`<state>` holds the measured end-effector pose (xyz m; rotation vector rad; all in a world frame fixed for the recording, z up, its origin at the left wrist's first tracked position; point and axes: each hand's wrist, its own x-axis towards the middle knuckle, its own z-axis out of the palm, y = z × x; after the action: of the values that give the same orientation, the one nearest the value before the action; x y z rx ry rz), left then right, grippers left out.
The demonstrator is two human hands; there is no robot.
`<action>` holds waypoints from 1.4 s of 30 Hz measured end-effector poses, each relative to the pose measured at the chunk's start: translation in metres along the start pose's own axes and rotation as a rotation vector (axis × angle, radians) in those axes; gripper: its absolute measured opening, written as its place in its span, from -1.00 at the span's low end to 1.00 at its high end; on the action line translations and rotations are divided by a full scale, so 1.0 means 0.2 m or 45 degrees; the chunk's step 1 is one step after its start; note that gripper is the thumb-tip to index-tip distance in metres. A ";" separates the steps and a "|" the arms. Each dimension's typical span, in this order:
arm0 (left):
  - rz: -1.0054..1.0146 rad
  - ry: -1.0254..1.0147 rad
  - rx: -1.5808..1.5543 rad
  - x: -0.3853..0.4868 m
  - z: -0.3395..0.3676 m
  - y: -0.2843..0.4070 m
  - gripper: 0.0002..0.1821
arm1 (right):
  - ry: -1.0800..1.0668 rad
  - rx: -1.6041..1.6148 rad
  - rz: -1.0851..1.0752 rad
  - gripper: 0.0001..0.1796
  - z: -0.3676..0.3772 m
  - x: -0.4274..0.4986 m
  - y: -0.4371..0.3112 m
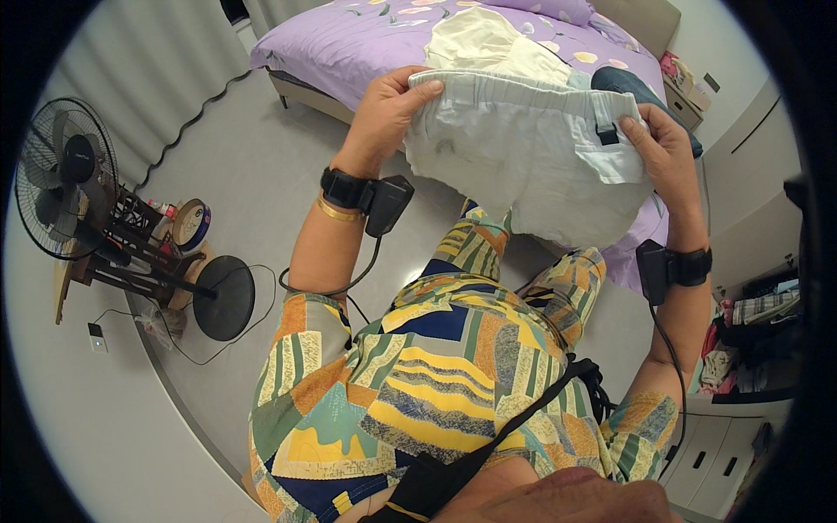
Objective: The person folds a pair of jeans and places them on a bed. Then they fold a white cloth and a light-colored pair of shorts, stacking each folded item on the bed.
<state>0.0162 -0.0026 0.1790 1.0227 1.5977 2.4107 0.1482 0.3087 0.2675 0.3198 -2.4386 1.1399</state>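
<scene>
Pale blue-white shorts [523,157] with an elastic waistband hang stretched between my two hands. At the left end of the waistband, my left hand [399,108] pinches the fabric between thumb and fingers. The other end is gripped by my right hand [660,140], close to a flapped pocket with a small black buckle. Behind the waistband, a cream-coloured garment [480,42] lies on the bed. A dark blue denim garment [628,82] rests at the bed's right side, partly hidden by the shorts and my right hand.
The bed [353,39] has a purple floral cover. To the left stand a black pedestal fan [68,170], its cord on the floor, and a dark wooden rack [140,255]. An open wardrobe with clothes [752,333] is at right, a bedside cabinet [683,104] beyond the bed.
</scene>
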 end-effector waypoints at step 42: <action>-0.139 -0.054 -0.148 -0.03 -0.04 0.01 -0.76 | -0.019 0.121 0.064 -0.73 0.00 -0.02 0.05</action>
<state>0.0177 -0.0127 0.1763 0.9354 1.4410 2.3627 0.1473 0.3142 0.2589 0.2986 -2.4220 1.2821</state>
